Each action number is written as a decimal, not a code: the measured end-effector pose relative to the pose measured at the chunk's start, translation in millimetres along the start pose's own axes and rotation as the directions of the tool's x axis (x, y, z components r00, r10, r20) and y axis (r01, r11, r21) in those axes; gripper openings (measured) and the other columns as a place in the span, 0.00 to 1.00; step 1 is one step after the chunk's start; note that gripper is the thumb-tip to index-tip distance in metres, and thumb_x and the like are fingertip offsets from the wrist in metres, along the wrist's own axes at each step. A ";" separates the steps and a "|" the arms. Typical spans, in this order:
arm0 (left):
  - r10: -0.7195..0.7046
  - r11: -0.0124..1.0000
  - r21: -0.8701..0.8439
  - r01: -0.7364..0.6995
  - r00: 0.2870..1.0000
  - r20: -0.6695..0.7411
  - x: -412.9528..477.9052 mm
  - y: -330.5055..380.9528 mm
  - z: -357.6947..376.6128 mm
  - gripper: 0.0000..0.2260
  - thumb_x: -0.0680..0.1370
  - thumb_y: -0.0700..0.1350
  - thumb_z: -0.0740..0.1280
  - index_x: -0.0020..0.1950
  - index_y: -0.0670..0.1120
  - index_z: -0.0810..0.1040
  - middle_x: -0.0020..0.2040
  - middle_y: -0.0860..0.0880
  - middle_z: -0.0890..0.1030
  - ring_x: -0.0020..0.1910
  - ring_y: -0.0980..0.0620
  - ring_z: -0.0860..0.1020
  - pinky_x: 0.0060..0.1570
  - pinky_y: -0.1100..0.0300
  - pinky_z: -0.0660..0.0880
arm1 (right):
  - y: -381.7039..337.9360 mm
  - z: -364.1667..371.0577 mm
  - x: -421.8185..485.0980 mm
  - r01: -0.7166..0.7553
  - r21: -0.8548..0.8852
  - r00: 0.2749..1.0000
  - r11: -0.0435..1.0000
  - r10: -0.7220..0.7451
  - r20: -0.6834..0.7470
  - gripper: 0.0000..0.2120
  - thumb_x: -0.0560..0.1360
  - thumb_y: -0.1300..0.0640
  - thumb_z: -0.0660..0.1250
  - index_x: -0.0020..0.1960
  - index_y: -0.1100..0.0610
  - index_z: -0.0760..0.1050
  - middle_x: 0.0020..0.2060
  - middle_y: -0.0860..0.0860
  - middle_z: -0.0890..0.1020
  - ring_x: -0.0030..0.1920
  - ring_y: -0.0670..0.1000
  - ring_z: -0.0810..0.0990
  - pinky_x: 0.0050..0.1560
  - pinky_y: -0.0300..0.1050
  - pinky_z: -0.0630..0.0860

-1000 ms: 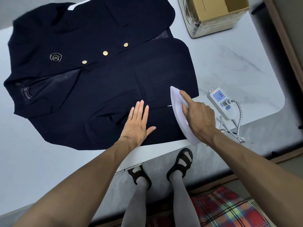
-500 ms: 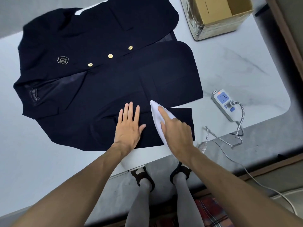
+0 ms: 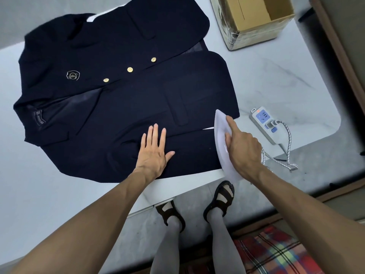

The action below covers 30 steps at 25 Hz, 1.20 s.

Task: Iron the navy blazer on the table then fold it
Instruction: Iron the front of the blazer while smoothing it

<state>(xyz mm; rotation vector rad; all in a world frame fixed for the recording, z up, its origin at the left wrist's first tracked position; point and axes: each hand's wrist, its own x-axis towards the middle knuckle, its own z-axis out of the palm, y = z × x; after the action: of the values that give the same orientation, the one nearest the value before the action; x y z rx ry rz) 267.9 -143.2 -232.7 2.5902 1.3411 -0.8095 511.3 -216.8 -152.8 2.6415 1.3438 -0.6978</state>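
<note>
Head view, looking down: the navy blazer (image 3: 122, 91) lies spread front-up across the table (image 3: 276, 86), collar toward 9 o'clock and hem toward 3 o'clock. Its three gold buttons (image 3: 129, 69) and crest (image 3: 73, 75) are showing, and one front panel is turned back so the lining is visible. A sleeve (image 3: 187, 153) runs along the near edge at 6 o'clock.

The white iron (image 3: 222, 139) rests at the cuff end of that sleeve, at about 4 o'clock of the garment, with its tip pointing to 12 and its heel reaching the table's near edge. The right hand (image 3: 244, 151) grips the iron, index finger stretched along the top and the other fingers wrapped round the body. The left hand (image 3: 154, 153) lies flat on the sleeve at the iron's 9 o'clock, fingers straight, holding the cloth down.

At the iron's 3 o'clock sits a power strip (image 3: 262, 123) with the braided cord (image 3: 286, 135) plugged in. An open cardboard box (image 3: 254, 22) stands at 1 o'clock.

I judge that ironing is under way on the near sleeve. Which panels are already pressed cannot be told from the dark cloth. The far side, the lapels and all of the folding appear to remain.
</note>
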 end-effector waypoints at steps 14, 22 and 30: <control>0.128 0.914 -0.400 -0.064 0.983 0.135 -10.3 -19.3 -36.1 0.34 0.82 0.52 0.62 0.82 0.50 0.47 0.82 0.52 0.45 0.79 0.52 0.54 0.71 0.58 0.64 | -51.4 -46.4 13.0 0.057 0.252 0.997 0.966 -0.067 0.028 0.25 0.81 0.51 0.57 0.77 0.48 0.57 0.47 0.56 0.78 0.49 0.61 0.76 0.50 0.52 0.73; -0.087 0.573 -0.812 0.116 0.993 0.081 -13.3 -84.9 -78.3 0.19 0.81 0.46 0.65 0.73 0.51 0.70 0.71 0.51 0.73 0.69 0.52 0.72 0.68 0.57 0.68 | -115.2 -89.3 50.9 0.155 0.304 0.974 0.940 -0.198 0.114 0.16 0.77 0.46 0.60 0.63 0.48 0.71 0.45 0.53 0.81 0.43 0.58 0.79 0.45 0.51 0.78; -0.280 0.780 -0.438 0.447 0.875 0.394 51.2 -85.9 -61.5 0.42 0.81 0.64 0.57 0.79 0.49 0.31 0.78 0.35 0.35 0.78 0.32 0.40 0.76 0.39 0.47 | -172.6 -65.3 126.7 0.496 -0.061 0.864 0.866 -0.485 0.137 0.25 0.82 0.54 0.54 0.77 0.50 0.52 0.44 0.58 0.81 0.39 0.60 0.75 0.39 0.49 0.67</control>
<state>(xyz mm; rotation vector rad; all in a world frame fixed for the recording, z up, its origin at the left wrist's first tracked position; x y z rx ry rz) 249.2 -33.8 -194.4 1.7312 1.7027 -0.7272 462.9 0.5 -130.0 2.1492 1.9834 -0.7988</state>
